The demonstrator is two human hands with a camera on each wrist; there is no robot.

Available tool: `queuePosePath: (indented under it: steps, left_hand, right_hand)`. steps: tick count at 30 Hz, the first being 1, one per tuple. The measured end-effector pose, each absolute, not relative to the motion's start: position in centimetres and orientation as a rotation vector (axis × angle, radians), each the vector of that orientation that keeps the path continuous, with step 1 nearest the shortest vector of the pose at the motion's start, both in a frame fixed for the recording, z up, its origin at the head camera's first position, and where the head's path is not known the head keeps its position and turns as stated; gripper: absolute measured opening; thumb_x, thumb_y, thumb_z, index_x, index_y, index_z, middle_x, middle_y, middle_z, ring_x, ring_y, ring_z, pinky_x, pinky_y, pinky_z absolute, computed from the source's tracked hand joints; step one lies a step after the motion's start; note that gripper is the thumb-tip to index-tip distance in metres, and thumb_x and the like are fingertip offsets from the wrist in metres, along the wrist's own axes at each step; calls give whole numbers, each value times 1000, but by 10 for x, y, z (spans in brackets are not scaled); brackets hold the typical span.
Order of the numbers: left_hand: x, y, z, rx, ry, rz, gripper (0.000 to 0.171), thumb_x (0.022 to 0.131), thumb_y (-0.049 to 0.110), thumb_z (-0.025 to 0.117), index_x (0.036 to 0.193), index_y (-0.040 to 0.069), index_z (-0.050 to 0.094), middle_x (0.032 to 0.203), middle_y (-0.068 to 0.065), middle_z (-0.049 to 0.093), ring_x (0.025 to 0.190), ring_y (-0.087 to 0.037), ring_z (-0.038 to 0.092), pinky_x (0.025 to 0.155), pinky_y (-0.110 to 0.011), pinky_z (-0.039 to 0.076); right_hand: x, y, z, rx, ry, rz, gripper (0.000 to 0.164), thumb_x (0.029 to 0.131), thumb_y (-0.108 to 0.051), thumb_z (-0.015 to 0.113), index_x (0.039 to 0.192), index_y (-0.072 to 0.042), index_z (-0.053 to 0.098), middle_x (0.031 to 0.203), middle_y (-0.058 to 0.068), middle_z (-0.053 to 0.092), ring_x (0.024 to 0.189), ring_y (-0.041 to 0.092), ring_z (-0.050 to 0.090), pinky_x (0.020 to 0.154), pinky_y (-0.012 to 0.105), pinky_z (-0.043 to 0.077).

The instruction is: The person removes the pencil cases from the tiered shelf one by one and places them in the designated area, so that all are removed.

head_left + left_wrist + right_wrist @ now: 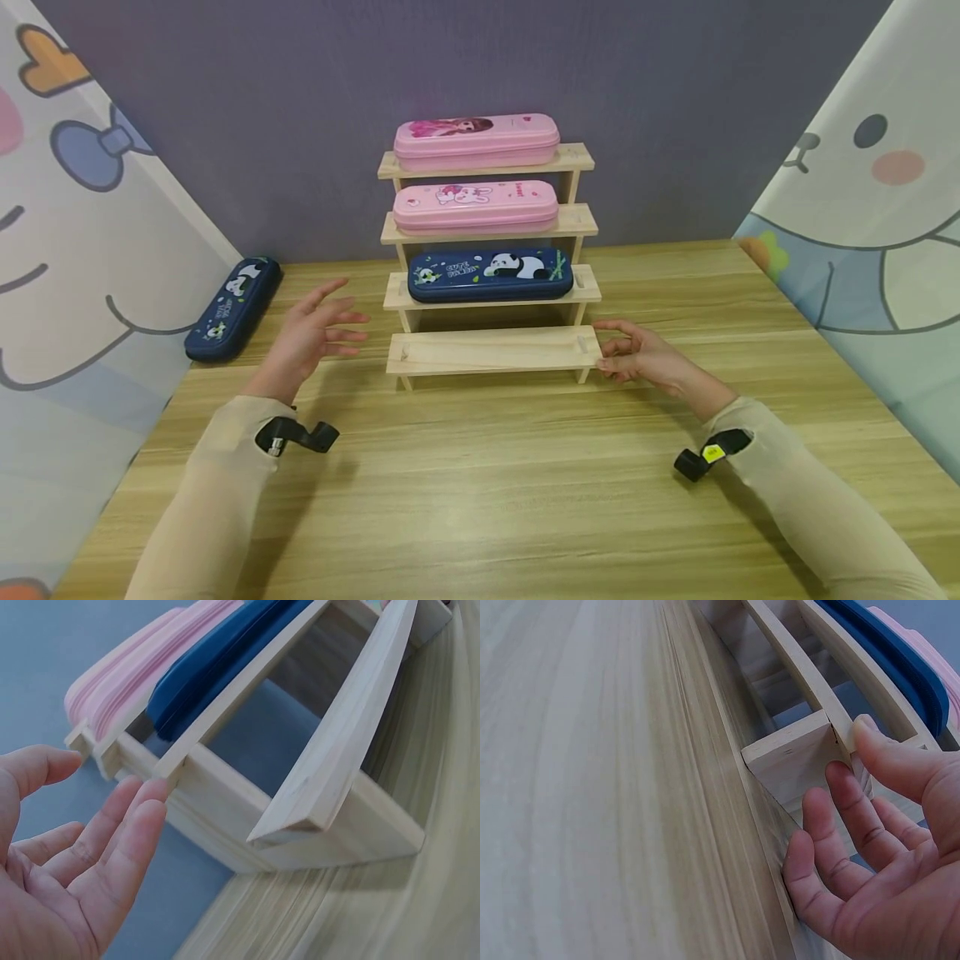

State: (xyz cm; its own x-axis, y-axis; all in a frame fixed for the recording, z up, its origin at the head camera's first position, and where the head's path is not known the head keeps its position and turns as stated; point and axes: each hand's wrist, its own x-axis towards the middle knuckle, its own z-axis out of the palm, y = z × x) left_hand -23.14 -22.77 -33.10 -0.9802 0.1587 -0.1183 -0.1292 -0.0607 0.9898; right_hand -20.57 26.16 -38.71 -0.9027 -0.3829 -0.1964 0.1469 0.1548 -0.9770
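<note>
A: Any read on the wooden rack (493,348)?

B: Mid-desk (487,492), toward the dark back wall (300,125); stepped, four levels high; got a pink doll-print case (480,143) on the top shelf (577,157), a pink bunny case (480,208) on the second, a navy panda case (491,277) on the third.

A: And the right hand (637,358)?

B: Up against the right end of the lowest shelf (450,354); thumb by the front corner, forefinger by the back one, other fingers loosely bent; can't tell whether to call it a proper pinch or just a touch, tbh.

A: Left hand (303,337)?

B: Out to the left of the rack, apart from it; fingers loosely spread, thumb away from the rest; between the rack and another navy panda case (234,310), flat on the desk at a slant, right by the left cartoon panel (82,233).

A: Sleeves?

B: Pale ones (202,508) on both arms; plus a small black gadget (324,437) at each wrist.
</note>
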Motion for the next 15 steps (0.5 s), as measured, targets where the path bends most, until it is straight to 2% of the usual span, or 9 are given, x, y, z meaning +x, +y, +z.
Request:
queuePosePath:
  steps: [15]
  left_hand:
    - [-235, -197, -326, 124, 2005, 2075, 64, 103, 19, 55, 158, 14, 23, 89, 0, 73, 71, -18, 73, 60, -32, 62]
  right_hand:
    - [-206, 262, -388, -231, 2036, -1793, 77, 92, 6, 64, 153, 5, 18, 98, 2, 65, 78, 14, 66, 66, 28, 58]
